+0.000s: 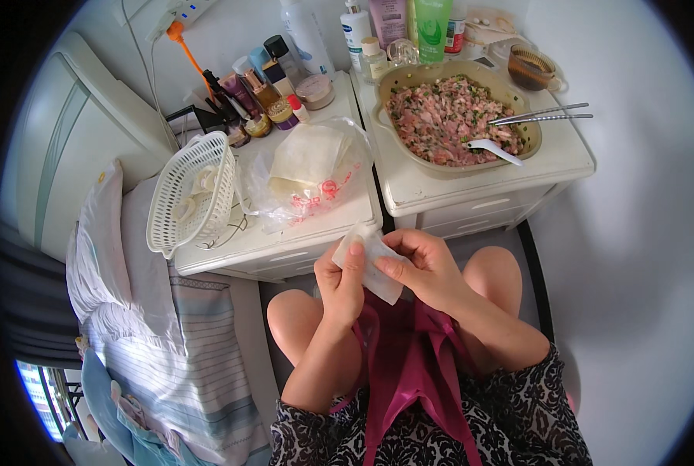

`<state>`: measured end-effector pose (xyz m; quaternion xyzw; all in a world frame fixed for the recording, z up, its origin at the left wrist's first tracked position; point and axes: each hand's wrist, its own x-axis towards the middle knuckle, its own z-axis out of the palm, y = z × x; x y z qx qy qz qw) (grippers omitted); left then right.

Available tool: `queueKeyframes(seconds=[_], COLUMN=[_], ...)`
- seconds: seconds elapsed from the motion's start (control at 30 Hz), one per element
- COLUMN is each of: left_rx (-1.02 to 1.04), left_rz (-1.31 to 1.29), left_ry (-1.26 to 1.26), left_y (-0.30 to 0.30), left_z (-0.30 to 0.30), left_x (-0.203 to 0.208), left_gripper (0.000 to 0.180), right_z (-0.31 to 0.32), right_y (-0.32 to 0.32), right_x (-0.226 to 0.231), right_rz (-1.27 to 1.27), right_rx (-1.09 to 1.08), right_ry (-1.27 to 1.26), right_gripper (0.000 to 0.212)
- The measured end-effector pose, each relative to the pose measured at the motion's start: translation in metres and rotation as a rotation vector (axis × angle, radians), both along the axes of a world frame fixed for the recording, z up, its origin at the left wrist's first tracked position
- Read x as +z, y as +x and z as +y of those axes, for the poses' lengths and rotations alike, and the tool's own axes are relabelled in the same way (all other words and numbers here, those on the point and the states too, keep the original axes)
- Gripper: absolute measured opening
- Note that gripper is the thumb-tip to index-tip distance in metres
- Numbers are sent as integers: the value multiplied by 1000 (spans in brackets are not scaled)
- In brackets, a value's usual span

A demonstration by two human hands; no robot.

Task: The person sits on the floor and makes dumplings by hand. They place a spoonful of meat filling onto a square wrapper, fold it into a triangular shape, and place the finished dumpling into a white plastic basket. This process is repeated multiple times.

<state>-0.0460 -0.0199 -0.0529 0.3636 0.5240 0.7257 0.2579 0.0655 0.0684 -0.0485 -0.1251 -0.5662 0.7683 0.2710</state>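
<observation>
Thin, pale dumpling wrapper (378,268), folded and creased, was held above the lap just in front of the white table (316,225). On that table: a tipped white basket (191,194) at its left end, a clear bag of wrappers (312,167) in the middle, bottles and jars at the back; on the adjoining cabinet, to the table's right, a beige bowl of minced filling (452,116) with a white spoon (493,147) and metal chopsticks (545,116), nothing between these and the hands. Left hand (341,283) and right hand (425,268) were both closed in a pinch on the wrapper, fingertips pressed against its edges.
</observation>
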Motion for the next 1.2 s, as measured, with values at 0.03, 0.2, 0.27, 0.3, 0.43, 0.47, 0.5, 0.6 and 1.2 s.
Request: queueKeyframes(seconds=[0.03,0.2,0.27,0.3,0.43,0.47,0.5,0.6,1.2], left_rx=[-2,52,5,-15,-247,-267,-287,-292,-449], left_rz=[21,135,31,-22,-78,-29,20,-10,-489], left_ry=[-7,-14,-56,-79,-122,-155,-188,-238,-274], left_y=[-2,-4,-3,-4,-21,-24,-25,-25,-11], left_z=[-1,0,-2,-5,-11,-10,-10,-12,-11], left_x=[0,-3,4,7,10,11,12,15,0], left_gripper=[27,28,28,28,28,28,29,30,30], right_z=[2,3,6,7,15,18,20,21,57], right_y=[1,1,2,3,8,9,10,9,7], right_x=[1,0,0,0,10,11,11,8,34], right_rz=[-21,-68,-74,-78,-93,-118,-142,-168,-355], right_rx=[19,34,59,75,211,234,256,259,357], right_ry=[21,53,27,12,39,84,129,157,417], right_gripper=[23,25,26,26,28,29,29,30,24])
